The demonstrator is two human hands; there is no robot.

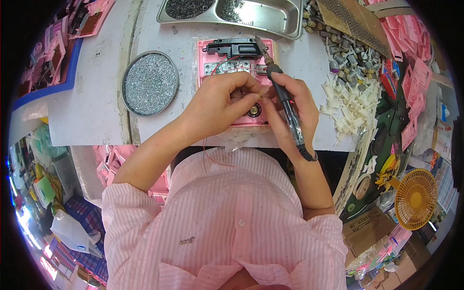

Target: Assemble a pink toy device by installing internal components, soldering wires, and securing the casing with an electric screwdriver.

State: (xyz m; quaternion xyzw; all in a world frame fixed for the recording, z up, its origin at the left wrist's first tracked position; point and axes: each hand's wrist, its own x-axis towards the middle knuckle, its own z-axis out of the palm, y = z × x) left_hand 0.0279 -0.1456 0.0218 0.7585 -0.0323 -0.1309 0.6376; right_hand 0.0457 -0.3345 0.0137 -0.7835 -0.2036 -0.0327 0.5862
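Observation:
A pink plastic casing (200,60) lies on the work surface, carrying a black mechanism (235,48), metal battery contacts, thin red wires and a round speaker-like part (254,110). Over its middle, my left hand (224,99) pinches a thin yellowish wire end; the fingertips partly hide it. My right hand (297,96) holds a soldering iron (289,108) with a black grip and wrapped handle, its metal tip pointing up and away. The right fingertips meet the left ones at the wire end. A loose red wire (212,158) hangs below my left hand over the table edge.
On the left stands a round dish of small screws (151,84); a metal tray (270,14) with springs and small parts is at the back. Rightward lie small motors (345,58) and white plastic pieces (350,104). A yellow fan (415,199) is at far right.

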